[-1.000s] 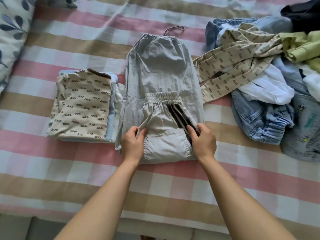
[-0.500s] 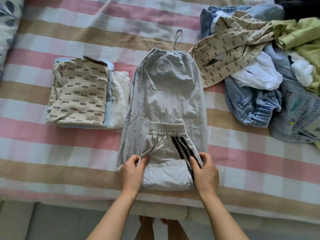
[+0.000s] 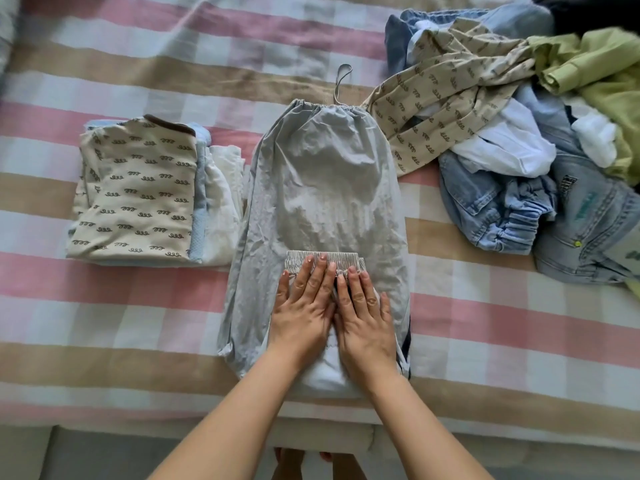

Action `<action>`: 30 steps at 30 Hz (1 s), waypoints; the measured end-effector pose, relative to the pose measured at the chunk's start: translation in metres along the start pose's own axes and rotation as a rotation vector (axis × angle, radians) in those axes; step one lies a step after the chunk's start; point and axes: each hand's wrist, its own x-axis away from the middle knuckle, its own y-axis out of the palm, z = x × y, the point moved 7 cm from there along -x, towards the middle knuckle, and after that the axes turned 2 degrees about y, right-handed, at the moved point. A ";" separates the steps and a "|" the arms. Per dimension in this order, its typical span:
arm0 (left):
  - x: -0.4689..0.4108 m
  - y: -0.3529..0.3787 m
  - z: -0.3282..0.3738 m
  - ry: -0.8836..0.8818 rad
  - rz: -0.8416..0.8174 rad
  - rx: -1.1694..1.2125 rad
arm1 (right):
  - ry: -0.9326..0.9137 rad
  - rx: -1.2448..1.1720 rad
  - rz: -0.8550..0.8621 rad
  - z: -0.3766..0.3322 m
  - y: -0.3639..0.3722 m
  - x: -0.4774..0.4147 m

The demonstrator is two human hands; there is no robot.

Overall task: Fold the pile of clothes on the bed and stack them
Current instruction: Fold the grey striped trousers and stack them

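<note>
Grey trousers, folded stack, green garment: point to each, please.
Grey trousers (image 3: 322, 188), head view, crumpled middle panel.
Folded stack (image 3: 138, 192), head view, patterned top piece.
Green garment (image 3: 602, 60), head view, its upper fold.

pressing down flat with left hand (image 3: 304, 308), fingers straight and close together | same with right hand (image 3: 364, 315), just beside it, inner edges touching | reaching in with bare left forearm (image 3: 225, 420) and right forearm (image 3: 415, 420), converging
</note>
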 end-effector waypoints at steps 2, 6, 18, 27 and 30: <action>0.001 0.010 -0.003 -0.011 -0.037 0.001 | -0.009 0.024 -0.054 -0.002 0.007 0.000; -0.008 -0.023 0.003 0.044 0.081 0.052 | -0.036 -0.175 0.136 -0.006 -0.030 -0.012; -0.189 -0.103 -0.123 -0.419 0.247 0.331 | 0.378 -0.409 0.088 0.048 -0.095 -0.241; -0.197 -0.106 -0.128 -0.466 0.269 1.143 | 0.444 -0.600 -0.039 0.060 -0.098 -0.252; -0.179 -0.132 -0.116 -0.370 0.264 1.272 | 0.361 -0.821 0.030 0.052 -0.123 -0.233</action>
